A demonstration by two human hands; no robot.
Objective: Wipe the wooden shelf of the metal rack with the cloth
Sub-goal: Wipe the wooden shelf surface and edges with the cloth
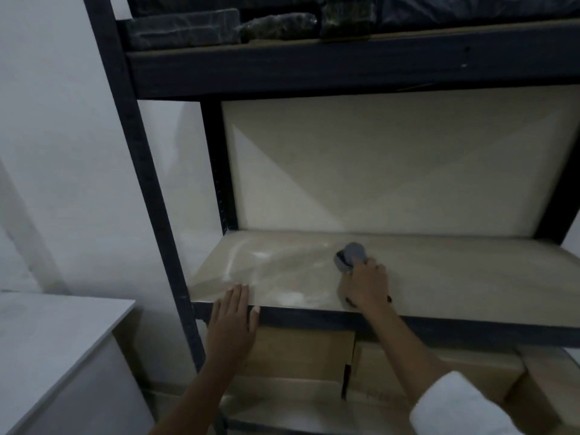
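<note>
The pale wooden shelf (455,274) sits in a dark metal rack (147,189), with white dust smears across its left half. A grey cloth (351,255), bunched up, lies on the shelf near its middle, and my right hand (364,285) presses on its near end, gripping it. My left hand (233,312) rests flat on the shelf's front edge at the left, fingers spread on the wood, thumb over the metal rail.
The upper shelf (314,62) carries several dark wrapped packages (185,28). Cardboard boxes (301,356) fill the space below the shelf. A white cabinet top (53,328) stands at the lower left, a white wall (62,152) behind it.
</note>
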